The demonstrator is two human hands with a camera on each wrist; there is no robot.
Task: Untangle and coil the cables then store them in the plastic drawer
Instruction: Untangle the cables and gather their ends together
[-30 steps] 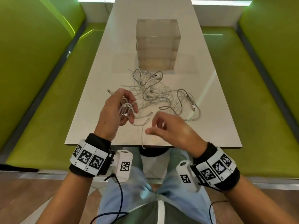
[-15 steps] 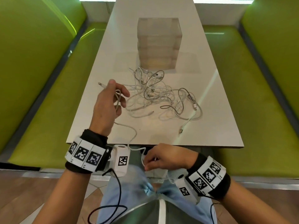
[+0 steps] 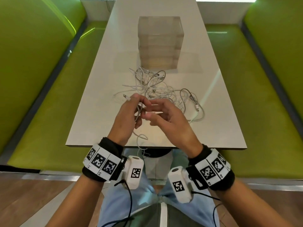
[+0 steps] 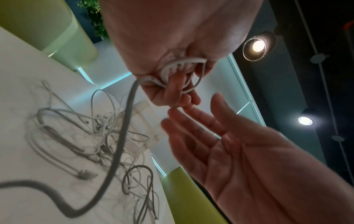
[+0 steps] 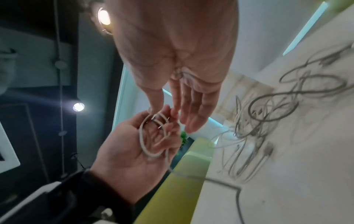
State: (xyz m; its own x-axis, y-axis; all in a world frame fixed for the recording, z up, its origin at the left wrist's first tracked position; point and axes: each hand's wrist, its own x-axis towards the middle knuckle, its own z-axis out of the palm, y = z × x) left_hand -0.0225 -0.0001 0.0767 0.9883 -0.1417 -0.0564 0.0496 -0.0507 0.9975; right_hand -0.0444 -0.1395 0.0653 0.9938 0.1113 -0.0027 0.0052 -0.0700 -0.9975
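My left hand point(image 3: 137, 110) holds a few loops of a white cable point(image 3: 139, 112) above the table's near half. One connector point(image 3: 126, 97) sticks out past its thumb. In the left wrist view the loops point(image 4: 184, 75) wrap round its curled fingers. My right hand point(image 3: 151, 112) is flat, fingers straight, its tips touching the left hand's fingers at the coil point(image 5: 153, 136). The cable's tail point(image 3: 141, 140) drops over the near table edge. A tangle of white and grey cables point(image 3: 164, 90) lies behind the hands. The clear plastic drawer unit point(image 3: 159, 41) stands beyond it, drawers closed.
The white table point(image 3: 98, 112) is long and narrow, with green benches point(image 3: 49, 112) on both sides. A grey cable with a plug point(image 3: 197, 107) trails to the right of the tangle. My lap is just below the near edge point(image 3: 98, 146).
My right hand rose from below the table edge to meet the left hand. The left hand shifted right and nearer, with more cable looped in it; the hanging tail is shorter.
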